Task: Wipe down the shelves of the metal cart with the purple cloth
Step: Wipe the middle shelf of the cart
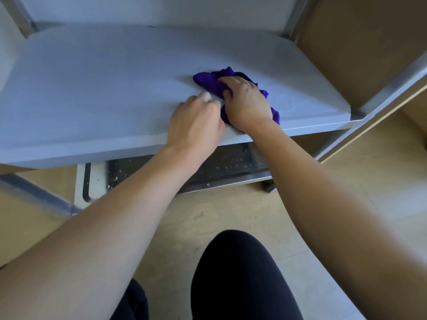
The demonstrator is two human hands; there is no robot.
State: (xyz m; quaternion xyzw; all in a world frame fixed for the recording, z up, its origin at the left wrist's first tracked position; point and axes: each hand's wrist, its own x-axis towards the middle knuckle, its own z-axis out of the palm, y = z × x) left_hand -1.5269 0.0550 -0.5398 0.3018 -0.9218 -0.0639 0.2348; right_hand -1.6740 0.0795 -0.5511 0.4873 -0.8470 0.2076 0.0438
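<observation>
The purple cloth (209, 83) lies bunched on the grey middle shelf (97, 84) of the metal cart, toward its right front. My right hand (247, 100) presses down on the cloth with fingers curled into the fabric. My left hand (196, 121) sits just left of it on the shelf near the front edge, fingers loosely curled; it touches the cloth's near edge, and whether it holds any fabric is hidden. Below, the cart's dark lower shelf (231, 167) shows with specks on it.
Cart uprights stand at the back left (23, 17) and right (298, 17). A brown cardboard panel (360, 49) stands to the right. A white and black object (92, 185) lies under the shelf at left. My dark-clad knee (240, 273) is over the tiled floor.
</observation>
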